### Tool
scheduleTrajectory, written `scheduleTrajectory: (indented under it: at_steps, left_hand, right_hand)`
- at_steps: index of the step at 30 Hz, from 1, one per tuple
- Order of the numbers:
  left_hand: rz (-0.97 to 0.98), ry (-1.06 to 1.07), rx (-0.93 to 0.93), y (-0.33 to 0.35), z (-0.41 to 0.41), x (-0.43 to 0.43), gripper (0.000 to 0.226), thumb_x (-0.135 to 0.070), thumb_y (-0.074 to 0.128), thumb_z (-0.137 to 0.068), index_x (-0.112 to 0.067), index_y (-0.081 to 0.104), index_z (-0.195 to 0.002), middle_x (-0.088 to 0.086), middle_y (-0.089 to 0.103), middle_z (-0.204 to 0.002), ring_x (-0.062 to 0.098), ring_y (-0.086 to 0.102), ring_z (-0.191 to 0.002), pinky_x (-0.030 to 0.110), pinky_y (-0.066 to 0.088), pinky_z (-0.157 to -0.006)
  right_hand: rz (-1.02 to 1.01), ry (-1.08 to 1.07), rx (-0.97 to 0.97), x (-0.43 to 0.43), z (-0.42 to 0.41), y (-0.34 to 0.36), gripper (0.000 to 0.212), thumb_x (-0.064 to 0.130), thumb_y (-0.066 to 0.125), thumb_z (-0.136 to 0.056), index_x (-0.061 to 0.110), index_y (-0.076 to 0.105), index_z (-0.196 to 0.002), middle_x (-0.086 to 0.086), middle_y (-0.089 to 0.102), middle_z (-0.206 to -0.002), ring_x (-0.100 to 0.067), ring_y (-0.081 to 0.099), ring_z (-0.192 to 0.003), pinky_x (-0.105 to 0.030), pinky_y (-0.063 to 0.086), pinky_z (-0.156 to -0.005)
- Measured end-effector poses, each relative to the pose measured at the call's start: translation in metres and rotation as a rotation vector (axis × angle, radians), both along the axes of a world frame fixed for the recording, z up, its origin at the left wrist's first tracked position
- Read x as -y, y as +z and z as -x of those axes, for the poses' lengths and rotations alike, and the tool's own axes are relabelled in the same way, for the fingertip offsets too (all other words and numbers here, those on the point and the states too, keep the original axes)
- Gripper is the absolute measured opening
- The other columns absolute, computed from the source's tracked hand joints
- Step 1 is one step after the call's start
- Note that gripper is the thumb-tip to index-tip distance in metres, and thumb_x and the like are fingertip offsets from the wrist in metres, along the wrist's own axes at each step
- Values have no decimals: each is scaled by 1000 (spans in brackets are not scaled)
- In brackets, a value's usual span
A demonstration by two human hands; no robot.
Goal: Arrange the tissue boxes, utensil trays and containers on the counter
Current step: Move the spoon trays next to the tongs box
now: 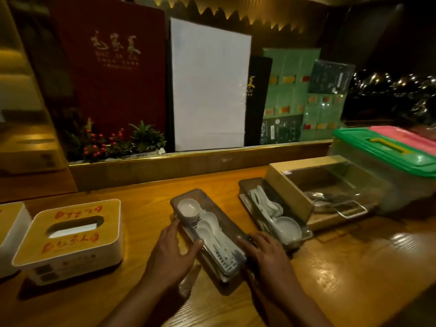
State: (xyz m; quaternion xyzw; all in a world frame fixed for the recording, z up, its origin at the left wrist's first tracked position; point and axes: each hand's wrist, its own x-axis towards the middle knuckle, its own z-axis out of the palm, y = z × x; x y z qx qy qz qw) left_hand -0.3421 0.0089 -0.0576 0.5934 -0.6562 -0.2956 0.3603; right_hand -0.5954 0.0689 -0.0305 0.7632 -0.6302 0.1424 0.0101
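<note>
A dark utensil tray (218,214) with white spoons and a small white bowl lies at an angle in the middle of the wooden counter (151,204). My left hand (175,252) grips its left edge and my right hand (264,253) grips its right edge. A second utensil tray (245,185) with white spoons and a bowl sits just to the right. A white tissue box (70,234) with a wooden top stands at the left, and part of another tissue box (10,234) shows at the frame's left edge.
A wooden box with a clear lid (330,182) holding metal cutlery sits at the right. Behind it stand clear containers with a green lid (387,149) and a pink lid (405,138). Menus (106,67) and a small plant (118,142) line the raised ledge behind.
</note>
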Motion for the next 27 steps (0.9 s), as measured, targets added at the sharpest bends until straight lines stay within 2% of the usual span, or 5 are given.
scheduleTrajectory:
  at_steps: [4,8,11,17,27]
  left_hand:
    - [-71,-102,-130,-1,37,9,108,-78,71,-64,-45,19,-153,-15,43,-151,12,46,-135,35,46,-104]
    - [-110,-148,-168,4,64,17,113,-61,79,-70,-46,7,-156,-13,38,-155,17,39,-141,35,43,-105]
    - [-193,-151,-227,7,71,32,110,-49,83,-72,-51,11,-154,-12,41,-154,21,40,-141,41,46,-105]
    - [-308,-174,-269,20,83,53,96,-27,84,-75,-51,28,-150,-9,47,-151,25,48,-135,53,47,-104]
    - [-267,-137,-158,23,97,56,99,-37,87,-72,-45,28,-152,-11,47,-150,27,42,-139,44,42,-107]
  right_hand:
    - [30,-60,-43,-6,22,-4,87,34,88,-61,35,51,-140,-9,51,-148,-33,44,-137,-51,43,-106]
    - [22,-107,-32,-3,32,-5,80,34,84,-68,35,51,-141,-13,47,-150,-35,43,-139,-55,41,-107]
    - [32,-123,15,-1,36,-9,73,36,75,-76,37,47,-143,-10,43,-153,-33,39,-141,-55,37,-111]
    - [20,-166,1,7,34,-10,75,45,84,-66,37,56,-135,-3,57,-142,-28,51,-131,-48,43,-106]
    - [68,-121,-16,15,48,-10,88,35,96,-44,26,66,-125,-3,64,-129,-24,54,-121,-39,46,-97]
